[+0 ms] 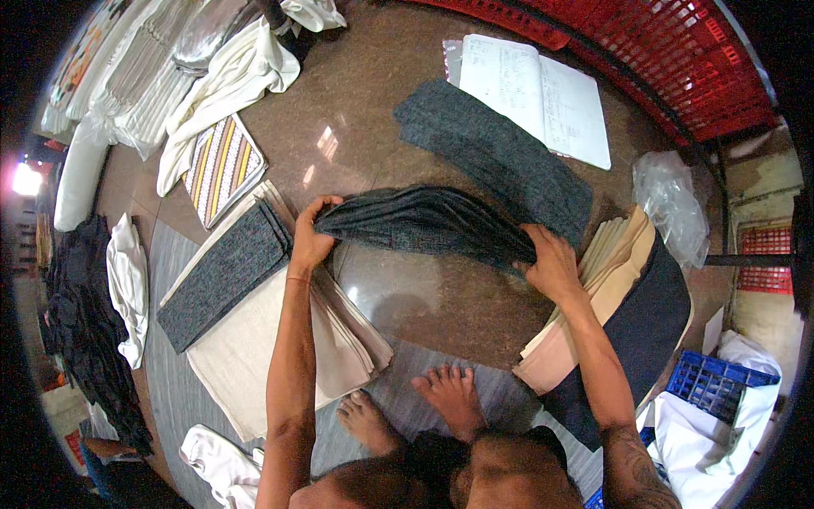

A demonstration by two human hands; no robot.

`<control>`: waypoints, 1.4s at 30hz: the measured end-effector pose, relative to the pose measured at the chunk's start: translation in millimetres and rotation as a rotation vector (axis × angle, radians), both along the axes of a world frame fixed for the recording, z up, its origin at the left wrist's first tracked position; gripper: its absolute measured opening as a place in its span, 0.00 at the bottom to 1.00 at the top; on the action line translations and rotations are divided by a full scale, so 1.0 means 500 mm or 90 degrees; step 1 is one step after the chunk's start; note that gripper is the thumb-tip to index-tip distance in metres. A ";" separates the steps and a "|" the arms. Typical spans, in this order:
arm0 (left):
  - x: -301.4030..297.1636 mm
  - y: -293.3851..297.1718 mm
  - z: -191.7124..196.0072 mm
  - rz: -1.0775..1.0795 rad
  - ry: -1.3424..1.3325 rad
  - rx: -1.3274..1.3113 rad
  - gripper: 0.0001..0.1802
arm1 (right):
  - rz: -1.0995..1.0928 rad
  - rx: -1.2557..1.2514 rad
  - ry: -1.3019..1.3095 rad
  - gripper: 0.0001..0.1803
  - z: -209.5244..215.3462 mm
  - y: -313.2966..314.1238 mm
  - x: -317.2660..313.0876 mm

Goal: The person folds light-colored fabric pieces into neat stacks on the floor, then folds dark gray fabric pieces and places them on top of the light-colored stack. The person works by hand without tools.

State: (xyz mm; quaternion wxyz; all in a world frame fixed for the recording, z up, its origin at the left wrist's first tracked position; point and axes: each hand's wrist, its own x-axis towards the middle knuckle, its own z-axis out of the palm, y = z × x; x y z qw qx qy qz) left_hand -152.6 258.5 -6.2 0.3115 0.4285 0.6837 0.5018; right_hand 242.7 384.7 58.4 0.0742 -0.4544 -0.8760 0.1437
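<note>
A dark charcoal cloth (424,222) hangs gathered in folds between my two hands, above the brown floor. My left hand (315,233) grips its left end, and my right hand (549,263) pinches the right end. Just beyond it lies another dark grey cloth (492,153), spread out flat. Left of my left forearm, folded dark grey cloths (229,267) rest on a stack of cream cloth (246,365). Beside my right forearm is a fanned stack of beige cloth (585,288), with a folded black cloth (644,314) on it.
An open notebook (534,93) lies at the far side, partly under the grey cloth. Red crates (653,59) stand behind it. Clear plastic (670,199) and a blue crate (708,382) are at right. Striped cloth (222,165) and white fabric stacks (136,68) sit at left.
</note>
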 end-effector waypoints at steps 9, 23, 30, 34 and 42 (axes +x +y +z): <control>-0.009 0.038 0.138 0.013 -0.180 -0.128 0.11 | -0.099 -0.526 0.119 0.28 0.055 0.062 0.057; 0.045 0.064 0.025 0.233 0.233 -0.079 0.21 | -0.607 -0.514 0.359 0.46 -0.101 -0.010 0.074; 0.225 -0.055 0.084 0.170 -0.033 -0.052 0.28 | -0.459 -0.687 0.736 0.21 0.203 -0.020 -0.106; 0.388 -0.117 0.141 -0.242 -1.057 0.079 0.48 | -0.375 -0.699 0.788 0.21 0.253 -0.013 -0.190; 0.188 0.080 0.028 0.284 -0.908 0.228 0.25 | -0.448 -0.586 0.710 0.24 0.274 -0.054 -0.049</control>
